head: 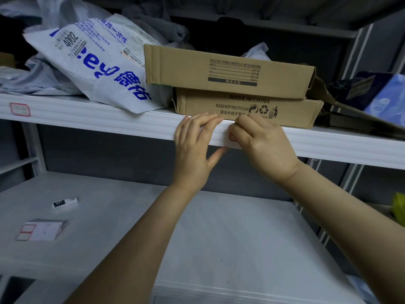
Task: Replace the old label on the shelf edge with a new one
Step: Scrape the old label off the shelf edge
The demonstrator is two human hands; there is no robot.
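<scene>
Cardboard boxes (230,69) crowd the shelf edge (98,121) above; beneath — open room.

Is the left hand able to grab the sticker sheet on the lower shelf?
Probably yes. The left hand rests on the shelf edge, and nothing blocks the way down to the sticker sheet.

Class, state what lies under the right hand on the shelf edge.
Only one red-bordered corner of a label shows on the white shelf edge; the right hand covers the rest, so any writing cannot be seen.
</scene>
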